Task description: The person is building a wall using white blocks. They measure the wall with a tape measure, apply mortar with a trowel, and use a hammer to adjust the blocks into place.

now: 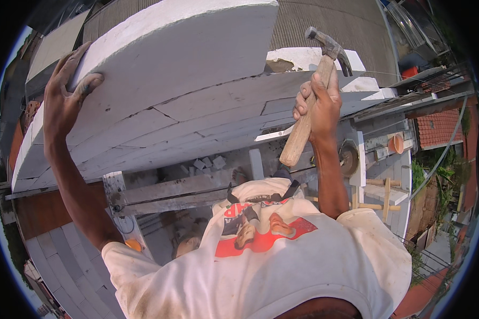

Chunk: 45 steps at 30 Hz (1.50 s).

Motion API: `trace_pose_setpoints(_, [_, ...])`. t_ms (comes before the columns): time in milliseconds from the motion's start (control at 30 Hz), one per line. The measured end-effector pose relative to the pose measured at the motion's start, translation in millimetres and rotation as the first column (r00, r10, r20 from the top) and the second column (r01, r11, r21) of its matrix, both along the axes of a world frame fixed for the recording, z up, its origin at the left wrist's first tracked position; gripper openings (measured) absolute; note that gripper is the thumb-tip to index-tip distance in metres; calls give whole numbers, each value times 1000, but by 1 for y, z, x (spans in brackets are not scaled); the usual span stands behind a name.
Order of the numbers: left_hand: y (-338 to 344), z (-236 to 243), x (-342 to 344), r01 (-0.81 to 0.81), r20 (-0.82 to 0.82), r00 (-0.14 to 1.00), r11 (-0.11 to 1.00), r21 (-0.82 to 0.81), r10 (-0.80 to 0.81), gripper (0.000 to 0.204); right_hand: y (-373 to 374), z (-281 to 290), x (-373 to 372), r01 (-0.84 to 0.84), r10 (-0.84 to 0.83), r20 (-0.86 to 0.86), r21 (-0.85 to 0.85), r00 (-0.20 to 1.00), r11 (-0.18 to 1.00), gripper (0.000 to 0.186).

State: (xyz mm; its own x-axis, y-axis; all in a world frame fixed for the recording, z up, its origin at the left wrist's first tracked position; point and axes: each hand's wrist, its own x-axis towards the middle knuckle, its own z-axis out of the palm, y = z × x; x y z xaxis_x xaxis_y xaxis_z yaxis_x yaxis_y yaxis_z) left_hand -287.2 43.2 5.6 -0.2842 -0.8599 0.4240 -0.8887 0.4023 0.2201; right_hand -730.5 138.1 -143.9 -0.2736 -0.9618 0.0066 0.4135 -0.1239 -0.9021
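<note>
My right hand (324,103) grips a claw hammer by its wooden handle (299,139), raised at the right of the wall. The hammer's steel head (330,47) points up and away from me, its claw turned to the right. At the far left, my left hand (66,87) rests over the end of a large white block (181,58) on top of the wall, thumb and fingers spread apart on it. The block's right end stands beside a lower course with mortar (279,65) on it. A gap separates the hammer from the block.
Below me are wooden scaffold planks (170,194) and broken block pieces (205,164). An orange bucket (395,143) stands at the right, near timber pieces (387,199). Beyond the wall lies a corrugated roof (330,18). Red roof tiles (438,128) show far right.
</note>
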Motion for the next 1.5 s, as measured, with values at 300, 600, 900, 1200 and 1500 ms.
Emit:
trace_pose_setpoints(300, [13, 9, 11, 33, -30, 999, 999, -17, -33, 99, 7, 7, 22, -195, 202, -52, 116, 978, 974, 63])
trace_pose_setpoints(600, [8, -4, 32, -60, 234, 968, 989, -136, 91, 108, -5, 64, -9, -61, 14, -294, -152, 956, 987, 60])
trace_pose_setpoints(900, [28, 4, 97, -240, 139, 961, 971, -24, 240, 113, -66, 194, 24, -397, -122, -895, -308, 429, 865, 61])
trace_pose_setpoints(1200, [23, 10, 92, -212, 128, 970, 977, 14, 208, 112, -125, 214, 100, -781, -447, -884, -375, 139, 499, 60])
trace_pose_setpoints(1500, [26, 6, 96, -214, 131, 969, 977, 25, 209, 105, -121, 224, 114, -768, -284, -958, -159, -30, 620, 60])
